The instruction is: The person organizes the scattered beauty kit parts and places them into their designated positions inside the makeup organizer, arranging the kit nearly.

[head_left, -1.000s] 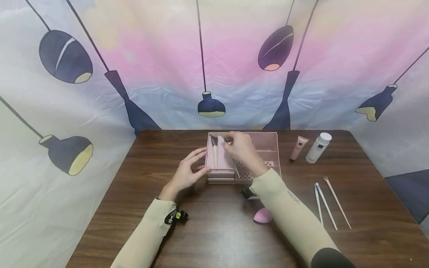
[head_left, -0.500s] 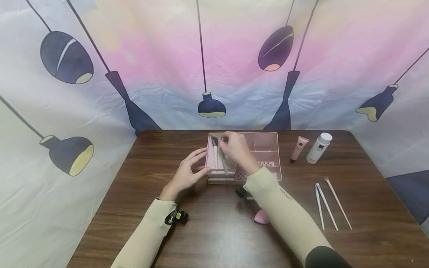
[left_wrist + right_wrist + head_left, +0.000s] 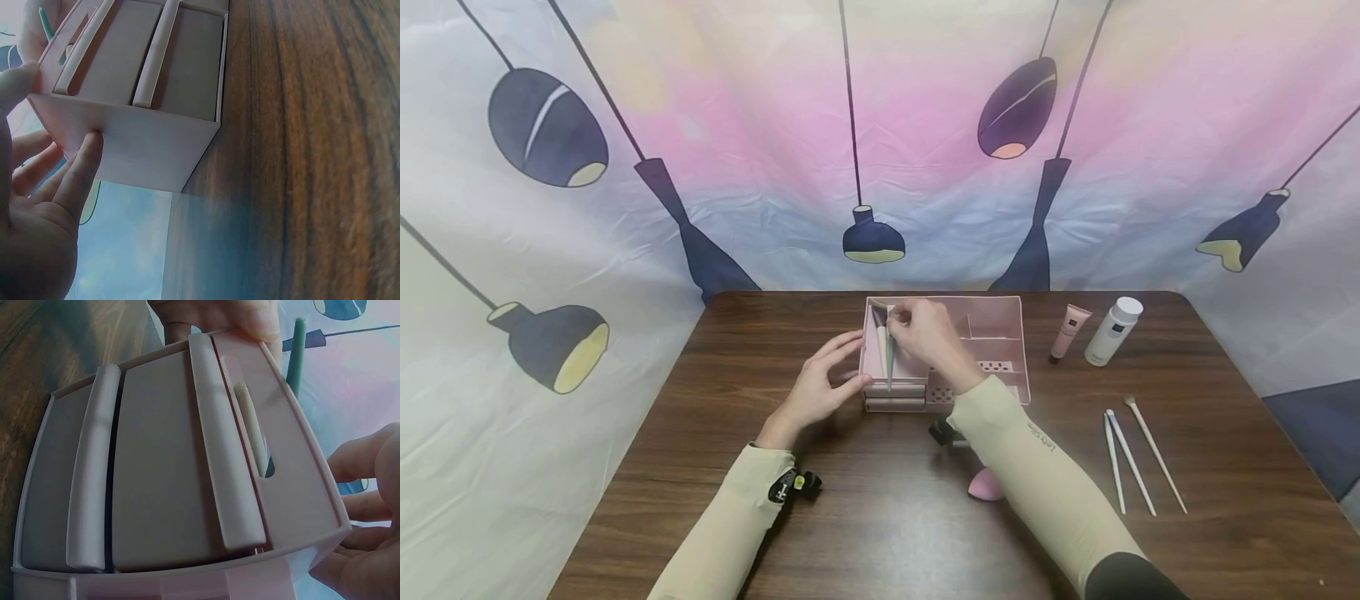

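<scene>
A pink makeup organizer (image 3: 996,312) with two stacked drawers (image 3: 156,456) stands at the table's back. My left hand (image 3: 816,383) steadies its left side, fingers fairly straight against the wall and thumb at the front top edge. Over the upper left compartment, my right hand (image 3: 932,333) pinches a green-handled makeup brush (image 3: 891,358); its head is hidden by the fingers. The handle end (image 3: 297,359) sticks up past the front wall in the right wrist view. Beside it in the compartment lies a pale-handled makeup brush (image 3: 882,346) with dark bristles.
Right of the organizer stand a pink tube (image 3: 1069,333) and a white bottle (image 3: 1113,332). Nearer lie two white sticklike tools (image 3: 1131,462) and a thin brush (image 3: 1156,454). A pink makeup sponge (image 3: 985,485) sits beneath the right forearm.
My right hand has moved left with the green-handled brush, from the organizer's middle to the left compartment. The brush has swung nearly parallel to the pale one. The left hand stays put.
</scene>
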The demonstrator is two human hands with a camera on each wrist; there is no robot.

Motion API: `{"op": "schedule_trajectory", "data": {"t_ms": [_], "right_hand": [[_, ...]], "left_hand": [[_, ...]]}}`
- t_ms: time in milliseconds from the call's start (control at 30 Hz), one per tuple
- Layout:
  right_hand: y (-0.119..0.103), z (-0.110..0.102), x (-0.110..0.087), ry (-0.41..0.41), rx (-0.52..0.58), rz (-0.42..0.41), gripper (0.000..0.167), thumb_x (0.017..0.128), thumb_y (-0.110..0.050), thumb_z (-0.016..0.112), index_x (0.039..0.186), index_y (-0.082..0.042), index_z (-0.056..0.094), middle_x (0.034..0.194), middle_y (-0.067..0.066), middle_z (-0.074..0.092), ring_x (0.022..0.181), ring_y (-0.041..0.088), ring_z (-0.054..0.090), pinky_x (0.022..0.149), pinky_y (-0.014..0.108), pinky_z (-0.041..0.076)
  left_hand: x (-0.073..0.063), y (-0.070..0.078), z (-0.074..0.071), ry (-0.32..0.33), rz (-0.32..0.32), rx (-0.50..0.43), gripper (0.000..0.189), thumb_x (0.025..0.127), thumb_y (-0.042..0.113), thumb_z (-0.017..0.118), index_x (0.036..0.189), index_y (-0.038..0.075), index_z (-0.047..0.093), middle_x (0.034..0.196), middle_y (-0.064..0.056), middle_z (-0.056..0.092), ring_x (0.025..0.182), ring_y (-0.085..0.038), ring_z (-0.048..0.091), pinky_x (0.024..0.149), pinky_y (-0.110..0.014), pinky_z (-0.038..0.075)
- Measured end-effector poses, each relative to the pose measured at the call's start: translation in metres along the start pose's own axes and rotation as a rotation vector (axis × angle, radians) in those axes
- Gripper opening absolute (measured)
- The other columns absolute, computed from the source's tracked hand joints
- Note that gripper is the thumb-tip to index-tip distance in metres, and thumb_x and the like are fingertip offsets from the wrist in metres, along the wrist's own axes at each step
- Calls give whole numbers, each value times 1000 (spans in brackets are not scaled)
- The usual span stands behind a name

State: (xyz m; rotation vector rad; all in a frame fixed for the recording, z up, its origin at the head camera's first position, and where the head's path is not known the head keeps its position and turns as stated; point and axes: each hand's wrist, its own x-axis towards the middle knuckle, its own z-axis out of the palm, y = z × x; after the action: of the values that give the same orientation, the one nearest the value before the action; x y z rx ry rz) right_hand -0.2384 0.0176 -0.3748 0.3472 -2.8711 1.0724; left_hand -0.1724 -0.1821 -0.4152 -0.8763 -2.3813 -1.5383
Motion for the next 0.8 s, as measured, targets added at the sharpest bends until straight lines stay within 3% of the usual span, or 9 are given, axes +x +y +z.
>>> {"op": "schedule_trajectory", "data": {"t_ms": [367,700,800], "right_hand": [[0,-2,-2,16,-3,-9,29,89,-26,63,114,-14,71,102,3,73,88,20,66,74,31,58],[8,-10,-7,-2,35,-21,36,91,-30,64,121,-13,67,108,5,71,85,17,67,71,29,59],[10,-15,-9,26,41,-48,34,90,-30,64,119,-11,69,105,5,72,85,17,68,75,30,59]], "left_hand": [[0,1,1,2,-21,-40,53,84,-5,72,131,-15,51,141,-32,42,129,-45,45,92,-59,55],[-1,2,-1,7,-16,-18,53,83,-5,72,131,-15,51,141,-31,44,128,-44,46,91,-56,56],[-1,2,-1,4,-11,-9,53,84,-4,72,131,-15,51,141,-31,43,128,-44,46,90,-56,56]]}}
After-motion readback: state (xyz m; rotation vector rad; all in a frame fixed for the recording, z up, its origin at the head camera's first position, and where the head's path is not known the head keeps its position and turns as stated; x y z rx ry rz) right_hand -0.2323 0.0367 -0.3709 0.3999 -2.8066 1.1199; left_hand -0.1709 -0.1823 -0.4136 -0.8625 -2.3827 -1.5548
